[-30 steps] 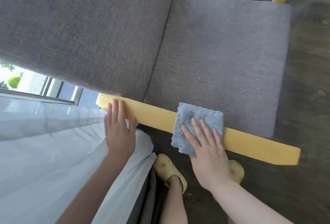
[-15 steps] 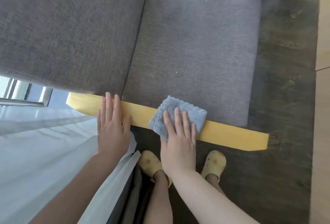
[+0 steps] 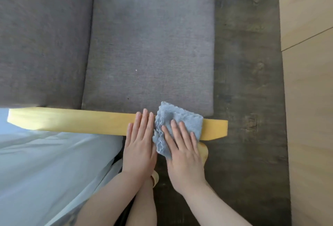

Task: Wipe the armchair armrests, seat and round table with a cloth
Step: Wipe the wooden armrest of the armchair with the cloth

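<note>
A yellow wooden armrest runs left to right in front of me, beside the grey seat cushion of the armchair. A folded blue-grey cloth lies over the armrest near its right end. My right hand presses flat on the cloth with fingers spread. My left hand rests flat on the armrest just left of the cloth, touching its edge, holding nothing. The grey backrest fills the upper left. The round table is out of view.
A white sheer curtain hangs at the lower left against my left arm. Dark wood-pattern floor lies right of the chair, with lighter floor boards at the far right. My feet in yellow slippers stand under the armrest.
My right hand has slid the cloth rightward along the armrest toward its end. My left hand has moved right along the armrest and now sits beside the cloth.
</note>
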`<action>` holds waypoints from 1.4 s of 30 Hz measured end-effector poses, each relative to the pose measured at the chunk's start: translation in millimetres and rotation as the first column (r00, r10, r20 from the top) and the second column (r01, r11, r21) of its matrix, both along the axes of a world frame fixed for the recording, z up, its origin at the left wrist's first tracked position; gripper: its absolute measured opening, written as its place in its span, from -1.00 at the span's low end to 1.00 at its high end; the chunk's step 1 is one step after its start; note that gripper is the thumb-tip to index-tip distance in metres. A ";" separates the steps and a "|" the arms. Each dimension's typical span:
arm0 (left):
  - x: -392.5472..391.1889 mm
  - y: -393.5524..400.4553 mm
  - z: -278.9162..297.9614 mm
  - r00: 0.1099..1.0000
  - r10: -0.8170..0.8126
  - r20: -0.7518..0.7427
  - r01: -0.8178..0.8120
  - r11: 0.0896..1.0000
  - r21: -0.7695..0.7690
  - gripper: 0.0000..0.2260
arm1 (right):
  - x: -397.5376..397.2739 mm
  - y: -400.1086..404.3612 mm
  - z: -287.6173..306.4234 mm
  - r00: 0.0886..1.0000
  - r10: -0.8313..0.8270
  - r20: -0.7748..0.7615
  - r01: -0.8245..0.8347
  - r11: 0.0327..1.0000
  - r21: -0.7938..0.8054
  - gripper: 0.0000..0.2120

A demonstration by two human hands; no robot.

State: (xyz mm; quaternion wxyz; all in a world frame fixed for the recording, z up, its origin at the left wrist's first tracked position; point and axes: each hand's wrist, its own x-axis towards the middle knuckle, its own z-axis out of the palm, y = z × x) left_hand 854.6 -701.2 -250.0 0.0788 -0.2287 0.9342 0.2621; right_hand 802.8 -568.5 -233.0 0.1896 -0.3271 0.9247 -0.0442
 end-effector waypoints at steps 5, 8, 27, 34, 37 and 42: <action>-1.9 14.2 -0.2 0.999 -0.043 0.020 0.044 0.998 -0.042 -0.50 | -27.9 60.7 0.1 0.971 -0.226 -0.082 0.232 0.971 0.064 -0.40; -1.1 16.6 -2.7 0.999 -0.021 0.025 0.021 0.999 -0.024 -0.50 | -25.2 16.7 2.8 0.974 -0.226 -0.009 0.226 0.974 0.020 -0.43; -0.7 1.2 9.6 0.997 -0.078 -0.002 0.078 0.996 -0.049 -0.53 | -54.5 76.1 2.5 0.997 0.052 -0.049 -0.051 0.998 0.036 -0.39; 20.9 -25.0 5.9 0.992 -0.114 -0.049 0.114 0.993 -0.009 -0.53 | 1.7 -15.7 -1.5 0.992 0.129 0.011 -0.128 0.990 -0.066 -0.33; 27.1 -28.7 6.7 0.997 -0.065 -0.038 0.064 0.998 -0.019 -0.53 | -13.8 16.8 -5.7 0.977 0.212 -0.031 -0.212 0.977 0.006 -0.19; 36.5 -33.0 3.2 0.998 -0.017 -0.056 0.017 1.000 0.004 -0.51 | 2.1 -21.3 -1.9 0.979 -0.176 -0.106 0.179 0.984 0.020 -0.37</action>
